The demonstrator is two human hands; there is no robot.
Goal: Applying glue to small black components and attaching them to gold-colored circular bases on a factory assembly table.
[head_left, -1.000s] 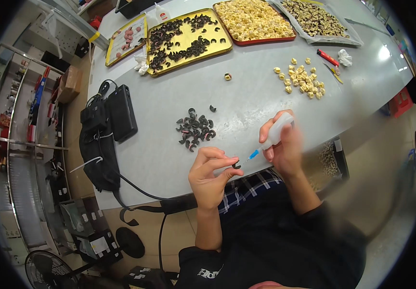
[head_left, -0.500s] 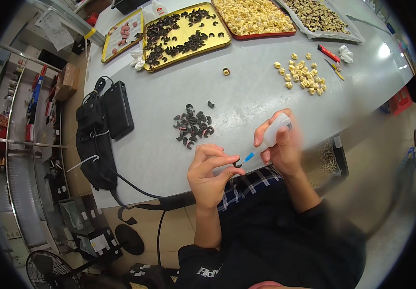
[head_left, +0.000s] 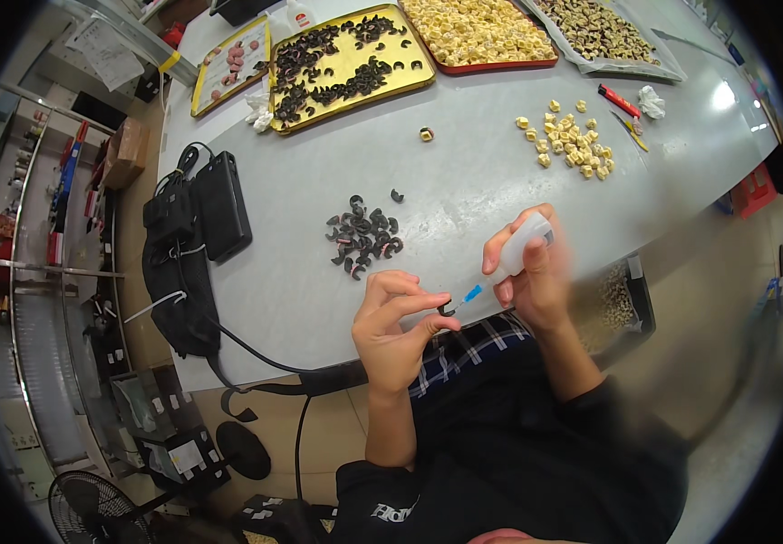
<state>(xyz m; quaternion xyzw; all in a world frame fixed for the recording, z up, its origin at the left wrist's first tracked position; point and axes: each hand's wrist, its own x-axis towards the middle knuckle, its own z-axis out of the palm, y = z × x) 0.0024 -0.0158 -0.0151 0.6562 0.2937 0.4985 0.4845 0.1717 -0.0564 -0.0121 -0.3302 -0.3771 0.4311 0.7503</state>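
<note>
Between thumb and forefinger, my left hand (head_left: 398, 328) pinches a small black curved piece (head_left: 447, 309) at the table's near edge. My right hand (head_left: 534, 276) is wrapped round a white squeeze bottle (head_left: 525, 247) with a blue needle tip (head_left: 473, 293). That tip points down and left at the black piece, close beside it; whether they touch I cannot tell. Beyond my left hand lies a loose pile of similar black curved pieces (head_left: 366, 236). Farther right are scattered small cream-yellow pieces (head_left: 573, 143). One joined black and yellow piece (head_left: 426, 134) lies alone between the piles.
Along the far side stand a gold tray of black pieces (head_left: 382, 87), a red-rimmed tray of yellow pieces (head_left: 500, 65) and a plastic-lined tray (head_left: 591, 65). A red marker-like tube (head_left: 619, 100) lies at right. A black power-bank-like box (head_left: 222, 207) with cables sits at left.
The bottle and my right hand have shifted very slightly to the right, its tip drawing a little away from the black piece. My left hand keeps its place.
</note>
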